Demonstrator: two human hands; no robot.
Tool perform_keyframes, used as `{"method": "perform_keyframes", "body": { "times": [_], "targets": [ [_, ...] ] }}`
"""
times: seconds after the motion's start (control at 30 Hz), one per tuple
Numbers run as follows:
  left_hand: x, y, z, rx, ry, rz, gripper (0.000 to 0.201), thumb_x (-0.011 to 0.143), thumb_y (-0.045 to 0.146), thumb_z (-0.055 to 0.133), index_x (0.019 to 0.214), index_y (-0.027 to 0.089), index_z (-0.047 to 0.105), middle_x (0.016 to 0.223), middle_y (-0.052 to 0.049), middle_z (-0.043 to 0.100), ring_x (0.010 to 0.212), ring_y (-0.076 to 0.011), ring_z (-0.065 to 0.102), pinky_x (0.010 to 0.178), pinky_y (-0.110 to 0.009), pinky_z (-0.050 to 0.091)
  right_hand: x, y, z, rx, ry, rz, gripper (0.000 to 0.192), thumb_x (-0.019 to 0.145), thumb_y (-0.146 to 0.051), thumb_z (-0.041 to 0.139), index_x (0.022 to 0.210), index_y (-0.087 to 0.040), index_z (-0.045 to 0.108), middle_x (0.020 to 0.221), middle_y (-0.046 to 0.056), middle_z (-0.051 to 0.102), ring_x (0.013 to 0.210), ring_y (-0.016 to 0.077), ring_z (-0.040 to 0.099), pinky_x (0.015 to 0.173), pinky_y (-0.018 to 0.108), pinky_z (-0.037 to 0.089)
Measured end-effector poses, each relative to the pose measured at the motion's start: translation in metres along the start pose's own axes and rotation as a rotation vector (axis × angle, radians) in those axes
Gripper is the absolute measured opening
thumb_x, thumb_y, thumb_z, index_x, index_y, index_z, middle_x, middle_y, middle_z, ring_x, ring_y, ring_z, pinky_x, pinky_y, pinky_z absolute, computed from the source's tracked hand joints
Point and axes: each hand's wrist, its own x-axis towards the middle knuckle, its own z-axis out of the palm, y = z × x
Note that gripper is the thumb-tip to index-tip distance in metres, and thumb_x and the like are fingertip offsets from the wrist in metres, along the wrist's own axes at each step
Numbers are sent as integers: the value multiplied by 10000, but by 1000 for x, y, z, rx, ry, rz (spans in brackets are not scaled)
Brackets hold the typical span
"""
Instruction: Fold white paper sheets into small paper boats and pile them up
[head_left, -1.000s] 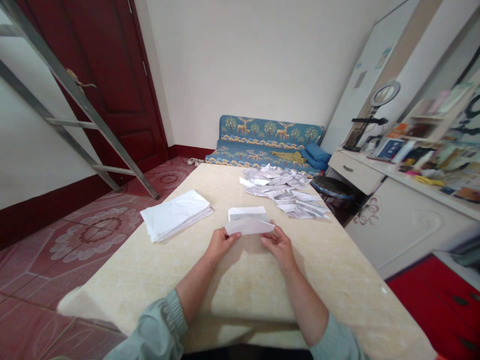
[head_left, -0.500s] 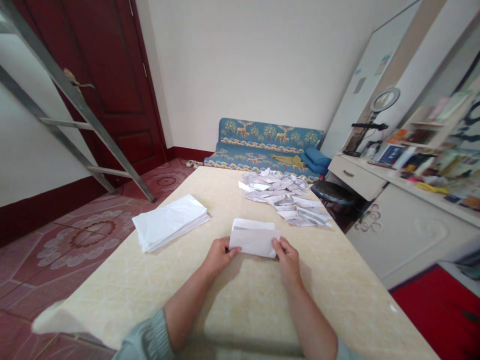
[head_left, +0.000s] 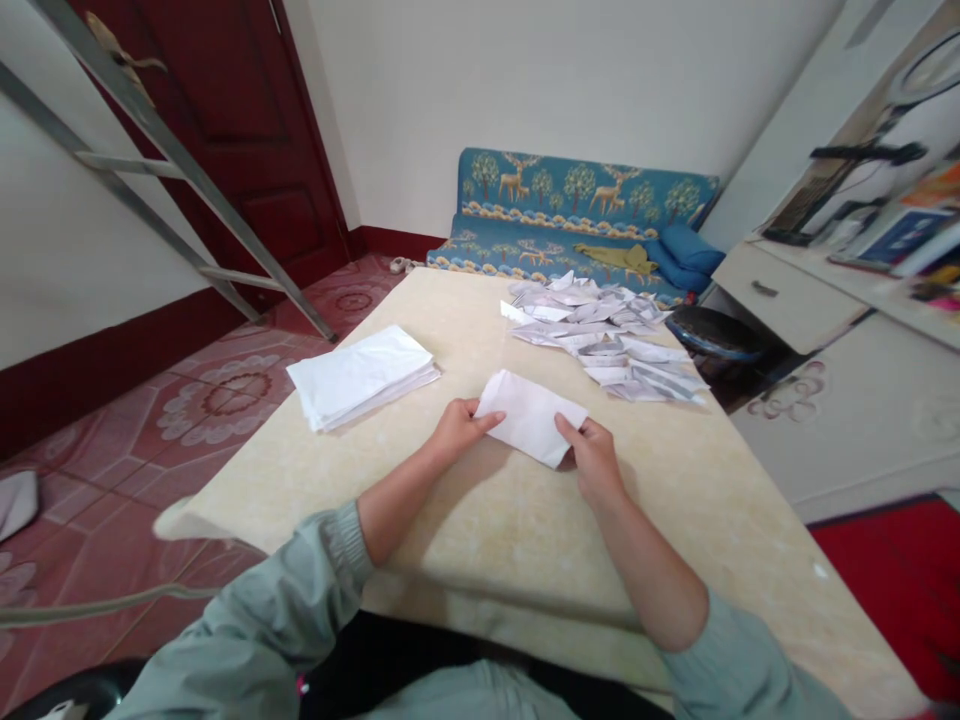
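White folded paper sheet [head_left: 531,425] is what we have in hand, lying on the beige marble-look table [head_left: 480,560] just ahead of centre, skewed so its long edge runs from upper left down to lower right. Left hand [head_left: 455,430] pinches the upper-left corner, thumb on top and fingers tucked under the edge; right hand [head_left: 592,460] grips the lower-right end the same way, fingers closed on the sheet. Both hands grasping, neither released. We read the step as mid-fold: the sheet looks already doubled over once, and the hands sit at opposite ends as if lining up edges or pressing a crease. Whether the near edge is flat on the table or slightly lifted we can't tell from this angle. Next move, in our judgement, calls for keeping both corners pinned while the edges get squared, then a firm run along the fold; the risk is skew if one end slips. Stack of flat white sheets [head_left: 364,372] sits well left of the hands, apart from them. Pile of folded paper pieces [head_left: 604,335] is spread at the far right of the table, near its edge. Aluminium ladder [head_left: 172,170] leans at left by the dark red door [head_left: 225,120]; blue patterned sofa [head_left: 577,215] against the far wall.
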Motion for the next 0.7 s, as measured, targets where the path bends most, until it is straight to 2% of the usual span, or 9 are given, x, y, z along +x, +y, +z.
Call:
{"method": "perform_keyframes", "body": {
  "times": [0.07,0.13,0.23,0.33,0.4,0.5,0.57,0.7],
  "targets": [
    [11,7,-5,29,9,45,380,680,457,656,686,78,684,587,-8,619,531,-130,527,488,-207,369,15,-14,0,-14,22,-71,283,602,-371,738,752,-135,690,736,44,704,630,189,616,617,316,474],
    [24,13,-9,27,60,141,347,692,431,658,723,86,691,646,-12,642,609,-146,567,549,-213,410,32,-27,-2,-75,26,-241,229,626,-316,728,769,-140,694,757,35,702,660,173,615,655,316,477],
    [40,12,-12,-18,96,284,332,685,370,687,885,105,697,924,-61,677,866,-196,598,697,-240,466,48,-36,-2,-189,23,-465,195,679,-232,669,861,-169,697,831,28,699,747,175,622,688,319,482],
    [43,2,-12,-36,66,327,373,675,326,707,992,132,678,1129,-103,608,1029,-224,556,758,-260,481,45,-29,1,-278,28,-570,205,687,-110,570,819,-190,703,869,25,690,864,187,620,796,348,467],
    [40,-6,-12,2,-4,338,360,665,286,720,994,144,684,1132,-115,603,1029,-224,563,806,-281,473,36,-20,3,-266,-1,-571,251,659,-50,512,752,-190,699,907,30,684,920,194,612,872,376,438],
    [35,-9,-15,77,-67,373,289,675,249,712,951,163,708,1146,-120,598,1036,-226,568,890,-314,438,25,-9,3,-240,-176,-485,246,669,-47,496,713,-196,687,905,38,684,916,198,613,871,377,435],
    [33,-7,-18,93,-86,352,201,693,250,691,872,168,730,1135,-115,606,997,-220,588,877,-311,444,23,-6,2,-242,-264,-433,213,680,-73,531,735,-202,691,931,41,678,921,201,606,860,360,435],
    [31,-2,-21,94,-145,243,207,750,284,631,867,147,732,963,-107,678,868,-216,618,758,-288,474,27,-8,-4,-281,-340,-337,146,716,-203,622,828,-213,716,866,45,674,860,210,598,784,329,450]
  ]
}}
